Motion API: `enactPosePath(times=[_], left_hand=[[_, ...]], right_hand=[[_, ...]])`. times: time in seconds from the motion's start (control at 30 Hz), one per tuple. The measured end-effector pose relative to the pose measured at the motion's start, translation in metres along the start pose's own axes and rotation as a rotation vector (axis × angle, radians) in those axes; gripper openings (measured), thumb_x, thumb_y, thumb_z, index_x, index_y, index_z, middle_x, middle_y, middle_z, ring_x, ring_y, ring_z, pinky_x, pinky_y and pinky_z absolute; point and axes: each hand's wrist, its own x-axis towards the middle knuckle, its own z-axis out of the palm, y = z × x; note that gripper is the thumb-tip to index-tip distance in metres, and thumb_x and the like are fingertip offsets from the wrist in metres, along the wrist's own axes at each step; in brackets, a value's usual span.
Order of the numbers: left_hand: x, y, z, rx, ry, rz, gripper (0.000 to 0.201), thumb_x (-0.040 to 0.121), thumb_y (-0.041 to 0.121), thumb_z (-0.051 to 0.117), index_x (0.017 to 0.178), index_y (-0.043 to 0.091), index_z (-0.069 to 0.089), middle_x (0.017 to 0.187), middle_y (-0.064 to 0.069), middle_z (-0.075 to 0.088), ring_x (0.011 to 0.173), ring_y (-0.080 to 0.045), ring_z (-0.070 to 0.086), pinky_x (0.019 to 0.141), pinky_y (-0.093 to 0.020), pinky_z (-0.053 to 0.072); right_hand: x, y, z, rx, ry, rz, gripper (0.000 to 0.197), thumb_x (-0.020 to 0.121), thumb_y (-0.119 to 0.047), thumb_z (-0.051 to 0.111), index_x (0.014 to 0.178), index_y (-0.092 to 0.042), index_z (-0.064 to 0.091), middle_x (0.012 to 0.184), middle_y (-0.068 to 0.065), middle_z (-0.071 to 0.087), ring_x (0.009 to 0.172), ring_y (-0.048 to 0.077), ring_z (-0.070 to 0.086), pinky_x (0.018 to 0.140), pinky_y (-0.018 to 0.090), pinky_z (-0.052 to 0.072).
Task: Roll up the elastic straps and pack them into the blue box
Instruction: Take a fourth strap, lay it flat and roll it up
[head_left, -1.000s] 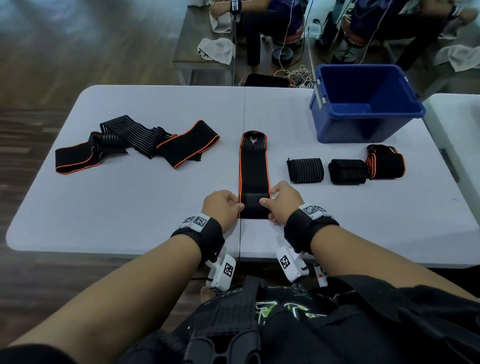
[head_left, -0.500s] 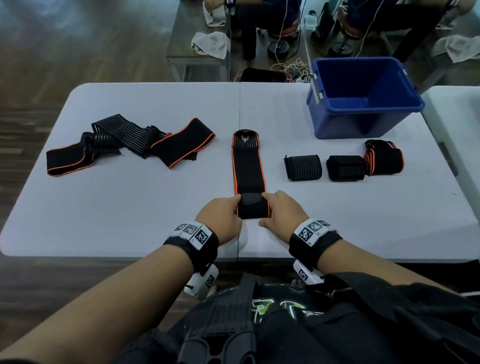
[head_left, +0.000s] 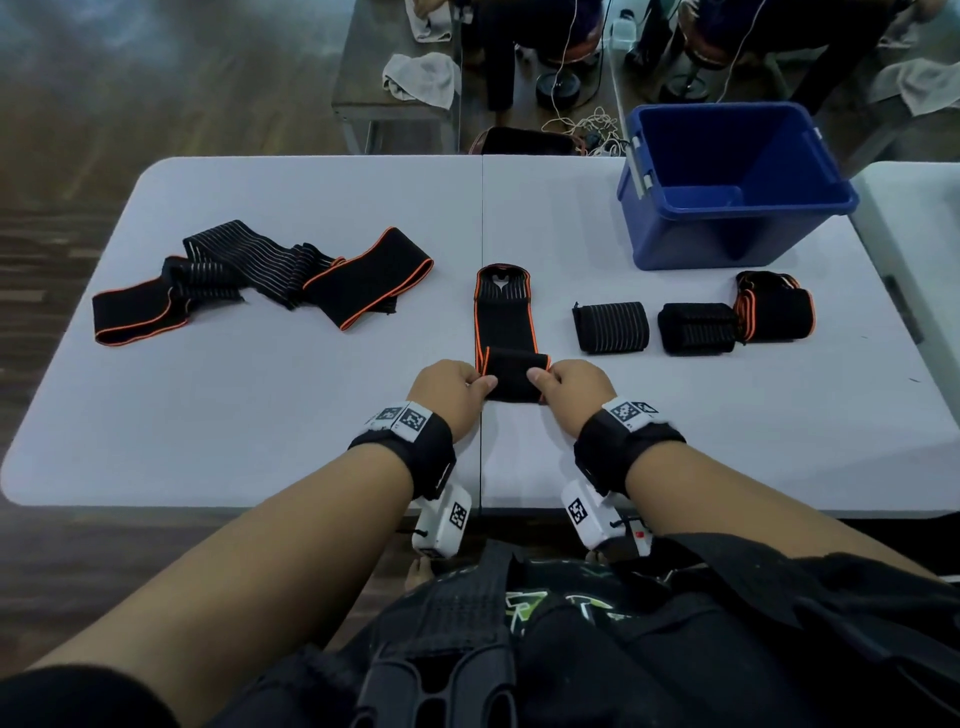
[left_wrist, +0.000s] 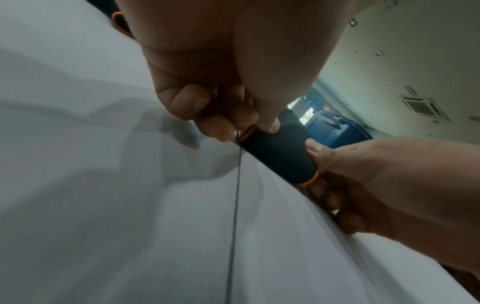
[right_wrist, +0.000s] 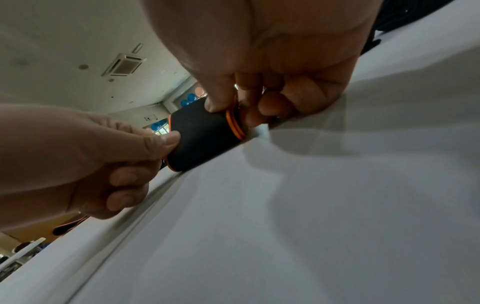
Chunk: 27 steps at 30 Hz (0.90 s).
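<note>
A black strap with orange edging (head_left: 504, 317) lies lengthwise on the table's middle, its near end wound into a roll (head_left: 514, 376). My left hand (head_left: 452, 387) pinches the roll's left end, thumb on top; my right hand (head_left: 569, 387) pinches its right end. In the left wrist view the roll (left_wrist: 280, 153) sits between my left hand (left_wrist: 233, 121) and my right hand (left_wrist: 337, 162). The right wrist view shows the roll (right_wrist: 202, 137) the same way. The blue box (head_left: 727, 192) stands open at the back right, with nothing visible inside.
Three rolled straps (head_left: 612, 327) (head_left: 696, 328) (head_left: 774, 306) lie in a row before the box. A loose heap of striped and orange-edged straps (head_left: 260, 280) sprawls at the left. The white table (head_left: 260, 415) ends just behind my wrists. People and benches stand beyond.
The roll has grown thicker and moved away from me along the strap, and the flat length has shortened. Both hands stayed on the roll's ends.
</note>
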Motion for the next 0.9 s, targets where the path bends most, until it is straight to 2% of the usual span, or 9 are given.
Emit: enactPosePath(times=[0.17, 0.23, 0.3, 0.37, 0.5, 0.6, 0.73, 0.83, 0.9], left_hand=[[0.004, -0.002, -0.006, -0.066, -0.022, -0.055, 0.037, 0.093, 0.041, 0.065, 0.078, 0.007, 0.071, 0.065, -0.002, 0.061, 0.065, -0.019, 0.057, 0.058, -0.027, 0.04], [0.003, -0.003, -0.006, -0.068, 0.015, -0.063, 0.029, 0.09, 0.04, 0.069, 0.084, 0.012, 0.071, 0.075, -0.003, 0.068, 0.074, -0.02, 0.063, 0.064, -0.027, 0.044], [0.0, -0.002, -0.006, -0.109, 0.08, -0.072, 0.025, 0.086, 0.038, 0.073, 0.098, 0.02, 0.059, 0.081, -0.003, 0.067, 0.076, -0.019, 0.064, 0.064, -0.03, 0.046], [-0.004, -0.002, -0.004, -0.097, 0.095, -0.007, 0.034, 0.087, 0.034, 0.071, 0.107, 0.029, 0.044, 0.075, -0.004, 0.066, 0.07, -0.02, 0.065, 0.064, -0.034, 0.052], [-0.003, -0.001, -0.002, -0.002, 0.056, 0.098, 0.034, 0.095, 0.031, 0.062, 0.124, 0.034, 0.045, 0.084, -0.005, 0.069, 0.077, -0.021, 0.066, 0.076, -0.04, 0.057], [0.003, -0.003, 0.0, 0.018, 0.023, 0.076, 0.039, 0.1, 0.034, 0.054, 0.138, 0.027, 0.049, 0.1, -0.01, 0.07, 0.093, -0.026, 0.065, 0.083, -0.037, 0.053], [0.007, -0.012, -0.001, -0.069, -0.025, 0.052, 0.054, 0.094, 0.049, 0.059, 0.144, 0.036, 0.045, 0.108, -0.007, 0.07, 0.103, -0.024, 0.064, 0.087, -0.033, 0.05], [0.01, -0.015, -0.01, 0.011, -0.135, 0.062, 0.083, 0.078, 0.052, 0.078, 0.148, 0.042, 0.035, 0.121, -0.004, 0.066, 0.113, -0.022, 0.06, 0.095, -0.034, 0.05], [0.013, -0.013, -0.012, 0.015, -0.139, 0.052, 0.077, 0.083, 0.043, 0.076, 0.149, 0.04, 0.036, 0.128, -0.005, 0.064, 0.118, -0.024, 0.059, 0.099, -0.035, 0.048]], right_hand=[[0.005, -0.008, -0.005, -0.034, -0.034, 0.073, 0.054, 0.102, -0.048, 0.044, 0.062, -0.012, 0.05, 0.063, 0.005, 0.051, 0.071, 0.028, 0.054, 0.066, 0.03, 0.036], [0.007, -0.01, -0.005, -0.028, -0.015, 0.081, 0.053, 0.099, -0.049, 0.048, 0.063, -0.011, 0.051, 0.063, 0.006, 0.052, 0.071, 0.028, 0.056, 0.064, 0.03, 0.036], [0.007, -0.009, -0.003, 0.044, 0.066, 0.075, 0.038, 0.095, -0.045, 0.058, 0.08, -0.01, 0.055, 0.074, 0.008, 0.059, 0.078, 0.03, 0.061, 0.066, 0.031, 0.041], [0.004, -0.01, -0.002, 0.082, 0.143, -0.002, 0.029, 0.093, -0.036, 0.063, 0.104, -0.013, 0.048, 0.087, 0.009, 0.062, 0.082, 0.029, 0.061, 0.071, 0.034, 0.047], [0.005, -0.017, -0.002, -0.134, 0.163, -0.177, 0.027, 0.098, -0.028, 0.057, 0.116, -0.009, 0.051, 0.097, 0.014, 0.063, 0.092, 0.034, 0.061, 0.073, 0.036, 0.045], [0.006, -0.014, 0.0, -0.142, 0.085, -0.167, 0.047, 0.1, -0.041, 0.051, 0.135, -0.009, 0.051, 0.121, 0.017, 0.06, 0.112, 0.034, 0.058, 0.09, 0.039, 0.046], [0.004, 0.001, 0.001, -0.163, -0.044, -0.187, 0.076, 0.087, -0.043, 0.069, 0.149, -0.016, 0.035, 0.13, 0.011, 0.05, 0.12, 0.028, 0.051, 0.101, 0.039, 0.045], [0.018, 0.003, -0.002, -0.14, -0.026, -0.152, 0.068, 0.087, -0.03, 0.071, 0.147, -0.018, 0.041, 0.133, 0.011, 0.055, 0.123, 0.029, 0.053, 0.104, 0.038, 0.044], [0.025, 0.001, -0.006, -0.033, 0.008, -0.137, 0.048, 0.087, -0.025, 0.071, 0.132, -0.018, 0.057, 0.118, 0.008, 0.066, 0.109, 0.027, 0.061, 0.092, 0.034, 0.049]])
